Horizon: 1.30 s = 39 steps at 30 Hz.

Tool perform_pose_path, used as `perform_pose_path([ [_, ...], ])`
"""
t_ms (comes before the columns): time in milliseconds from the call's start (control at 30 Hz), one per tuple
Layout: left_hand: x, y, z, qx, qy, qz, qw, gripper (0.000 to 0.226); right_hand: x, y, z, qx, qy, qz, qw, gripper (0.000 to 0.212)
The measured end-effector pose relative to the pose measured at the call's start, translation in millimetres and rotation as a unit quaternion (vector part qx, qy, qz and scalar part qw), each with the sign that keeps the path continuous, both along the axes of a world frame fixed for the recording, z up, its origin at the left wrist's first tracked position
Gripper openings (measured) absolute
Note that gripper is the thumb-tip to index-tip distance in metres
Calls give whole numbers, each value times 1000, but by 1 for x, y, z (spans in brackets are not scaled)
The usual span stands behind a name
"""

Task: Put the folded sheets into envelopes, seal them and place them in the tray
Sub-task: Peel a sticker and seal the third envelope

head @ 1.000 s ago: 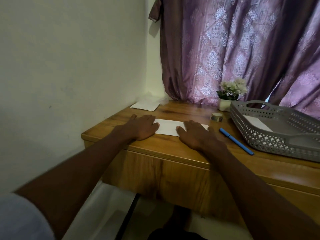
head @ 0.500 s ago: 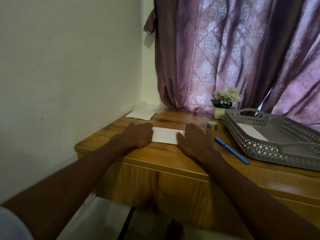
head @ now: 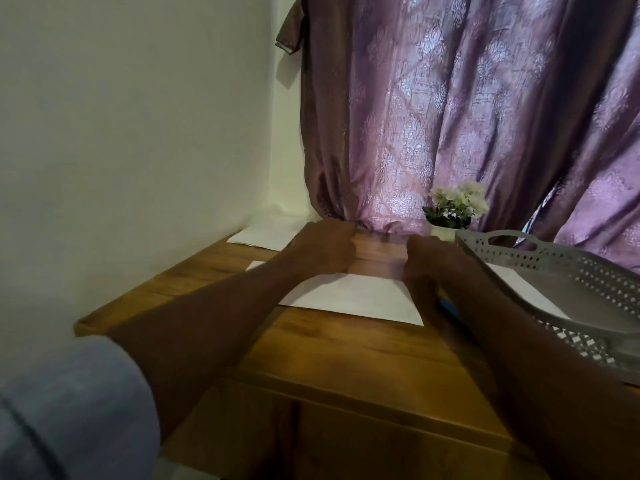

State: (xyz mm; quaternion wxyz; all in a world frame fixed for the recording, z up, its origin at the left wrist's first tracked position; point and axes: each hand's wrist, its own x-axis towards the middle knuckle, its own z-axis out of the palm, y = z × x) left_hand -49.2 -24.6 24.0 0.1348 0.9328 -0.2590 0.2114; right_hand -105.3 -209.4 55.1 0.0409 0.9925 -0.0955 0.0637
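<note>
A white envelope (head: 349, 299) lies flat on the wooden desk (head: 346, 348). Both my hands are at its far edge with fingers curled. My left hand (head: 322, 247) is over the far left part of that edge and my right hand (head: 429, 261) is at the far right corner. The grip is blurred, but both seem to pinch the edge. A grey perforated tray (head: 561, 265) stands at the right with one white envelope (head: 516, 289) lying inside. More white paper (head: 259, 235) sits at the back left corner.
A small pot of white flowers (head: 453, 206) stands behind the tray, against a purple curtain (head: 467, 116). A blue pen (head: 450, 306) peeks out beside my right forearm. A wall (head: 138, 133) borders the desk on the left.
My view moved closer to the desk. Both hands went from lying flat on the envelope to curling at its far edge.
</note>
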Motion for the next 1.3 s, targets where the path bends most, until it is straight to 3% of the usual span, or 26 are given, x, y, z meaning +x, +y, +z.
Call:
perform_pose_path([
  [133,11,-24,-18,-40,-65,-6,997,14,11,-12,-10,15,-10,5,1000,33],
  [267,18,-23,-26,-76,-85,-7,993,18,19,-23,-16,29,-82,50,995,35],
  [367,14,-22,-19,-195,-68,-27,978,24,32,-18,-18,97,-174,119,973,35],
  [500,10,-24,-9,-328,-19,-60,943,24,39,3,-19,320,-204,219,899,45],
  [633,4,-18,-3,-400,57,-97,909,24,33,10,-23,484,-196,234,820,38],
  [867,10,-9,-7,-449,109,-116,879,13,24,7,-23,627,-162,221,729,26],
  [1033,9,-5,-7,-490,133,-112,854,6,24,5,-25,661,-130,211,708,33],
  [1300,6,-6,-4,-526,160,-104,829,6,23,2,-23,620,-141,180,751,25],
])
